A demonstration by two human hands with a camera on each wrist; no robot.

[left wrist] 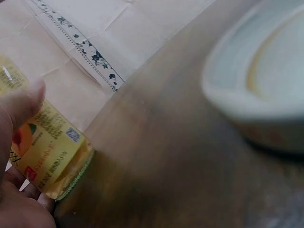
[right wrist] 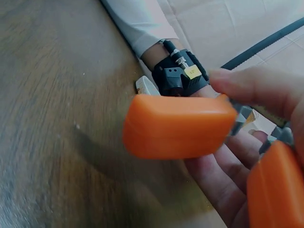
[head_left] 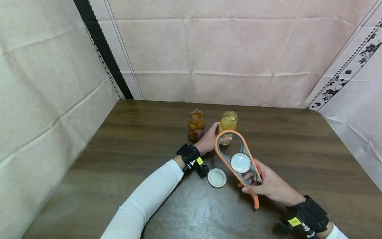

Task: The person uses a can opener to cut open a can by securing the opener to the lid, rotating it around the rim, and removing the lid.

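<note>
My left hand (head_left: pixel 209 141) holds a glass jar of yellow fruit (head_left: pixel 228 122) with its top open. In the left wrist view the thumb lies along one side of the labelled jar (left wrist: pixel 52 147), with fingers round the other. My right hand (head_left: pixel 265 182) grips an orange and grey jar opener (head_left: pixel 248 149) by its lower end, raised above the table. A round lid (head_left: pixel 240 162) sits in one of the opener's rings. Filling the right wrist view, the orange handle (right wrist: pixel 180 127) hides part of the fingers. Another lid (head_left: pixel 217 178) lies on the table between the hands.
A second open jar (head_left: pixel 196 125), with round brown-orange fruit, stands left of the yellow one, close to the left wrist. The brown wooden table (head_left: pixel 143 132) ends at a pale cloth backdrop (head_left: pixel 232 49). Cameras are strapped to both wrists.
</note>
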